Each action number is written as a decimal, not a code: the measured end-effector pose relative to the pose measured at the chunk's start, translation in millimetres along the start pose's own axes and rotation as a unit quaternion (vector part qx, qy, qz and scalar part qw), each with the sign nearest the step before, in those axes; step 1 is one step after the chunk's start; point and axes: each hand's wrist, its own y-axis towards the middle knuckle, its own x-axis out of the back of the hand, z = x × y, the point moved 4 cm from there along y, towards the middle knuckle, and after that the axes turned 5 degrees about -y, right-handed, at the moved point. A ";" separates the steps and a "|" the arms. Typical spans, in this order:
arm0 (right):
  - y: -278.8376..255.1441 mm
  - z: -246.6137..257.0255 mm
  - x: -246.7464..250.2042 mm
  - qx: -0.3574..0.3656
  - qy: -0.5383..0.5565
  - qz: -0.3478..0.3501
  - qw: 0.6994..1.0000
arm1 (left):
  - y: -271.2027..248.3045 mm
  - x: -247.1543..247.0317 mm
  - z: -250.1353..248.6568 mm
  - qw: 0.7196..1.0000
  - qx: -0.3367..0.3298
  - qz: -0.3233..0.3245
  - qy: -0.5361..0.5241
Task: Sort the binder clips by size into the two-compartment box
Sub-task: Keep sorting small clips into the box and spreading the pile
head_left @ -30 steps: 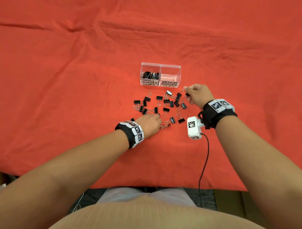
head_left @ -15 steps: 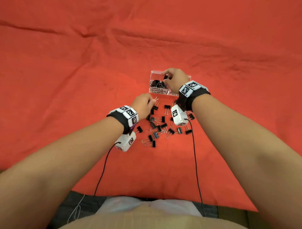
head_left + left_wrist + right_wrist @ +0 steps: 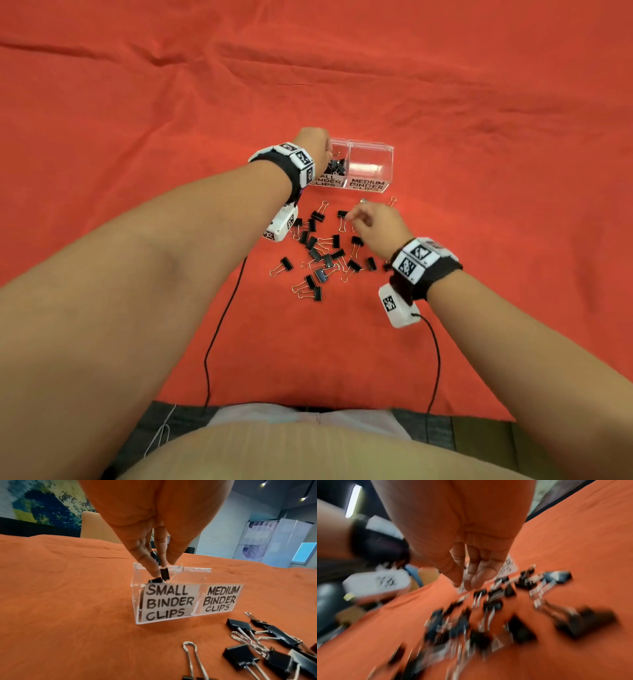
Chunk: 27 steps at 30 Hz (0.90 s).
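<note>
A clear two-compartment box [image 3: 371, 150] stands on the red cloth, labelled SMALL and MEDIUM BINDER CLIPS. Its left, small compartment [image 3: 337, 167] holds several black clips; the medium one [image 3: 368, 168] looks bare. My left hand [image 3: 320, 145] hangs over the small compartment. In the left wrist view the left hand [image 3: 159, 568] points its fingers down into the box [image 3: 193, 569], with a small black clip [image 3: 155, 556] pinched between them and another [image 3: 164, 573] at their tips. My right hand [image 3: 356, 217] hovers over the loose pile of clips [image 3: 322, 255], holding nothing; the right wrist view is blurred.
Loose clips of two sizes [image 3: 240, 654] lie scattered just in front of the box. White wrist cameras [image 3: 281, 226] [image 3: 397, 308] hang under both wrists, and their black cables [image 3: 219, 329] trail back over the table's near edge. The red cloth [image 3: 137, 102] is wrinkled at the back.
My left hand rose from the pile and went to the small compartment with clips. My right hand left the box and came back down over the pile.
</note>
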 end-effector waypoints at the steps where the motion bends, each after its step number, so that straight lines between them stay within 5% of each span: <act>1: -8.3 -1.1 -12.1 0.019 -0.018 0.019 0.999 | 0.9 -2.1 -1.9 1.000 -0.006 -0.001 0.000; 6: -38.8 -7.0 -66.1 0.083 -0.094 0.105 0.987 | -18.7 -8.3 -1.9 0.998 -0.060 -0.023 -0.023; 11: -38.9 -24.5 -55.7 0.034 -0.070 0.024 0.997 | -78.7 -25.6 16.2 0.996 -0.076 0.001 -0.041; 18: -56.6 1.0 -66.4 0.088 -0.079 0.043 0.992 | -152.2 -62.8 77.7 0.998 -0.001 0.057 -0.020; 27: -80.4 15.3 -102.1 0.119 -0.149 0.095 0.977 | -172.6 -86.7 92.1 0.999 0.019 0.048 -0.012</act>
